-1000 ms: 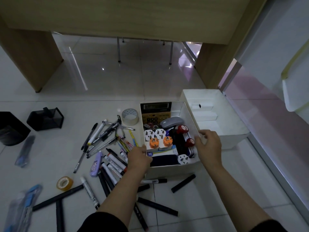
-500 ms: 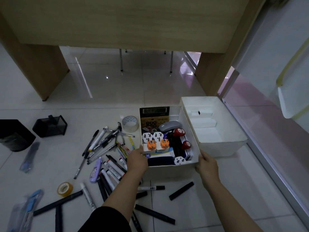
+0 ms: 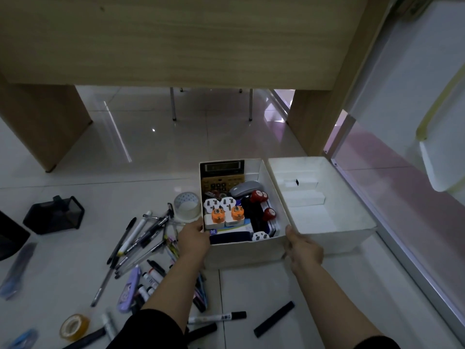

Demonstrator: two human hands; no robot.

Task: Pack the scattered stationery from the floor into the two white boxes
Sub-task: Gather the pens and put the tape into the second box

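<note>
Since a second ago, right hand (image 3: 303,250) has dropped from the right wall's rim to the near right corner of the filled box (image 3: 245,250); left hand (image 3: 193,236) holds the near left corner as before.

Item 1. Filled box: white card, rectangular, straight thin walls, on glossy tile floor (image 3: 141,152). Both hands grip it, fingers curled round the near corners, left thumb over the rim. Holds a gold calculator (image 3: 221,177) at the far end, a grey mouse (image 3: 245,188), white and orange plug adaptors (image 3: 224,212), red-capped pieces, a dark block.

Item 2. Empty box (image 3: 324,230): same white card, touching the filled box along its right wall; small white inserts inside.

Item 3. Loose pens and markers (image 3: 141,235): slim plastic barrels, black, white and clear, heaped just left of the filled box; more black markers lie near the forearms.

Item 4. Tape rolls: one pale (image 3: 186,206) beside the box's left wall, one amber (image 3: 74,326) at near left.

Handling note: likely shifting or squaring the box. Card walls will flex; keep both grips level and slide rather than tilt, so the loose contents stay put and the neighbouring box is not pushed away.
</note>
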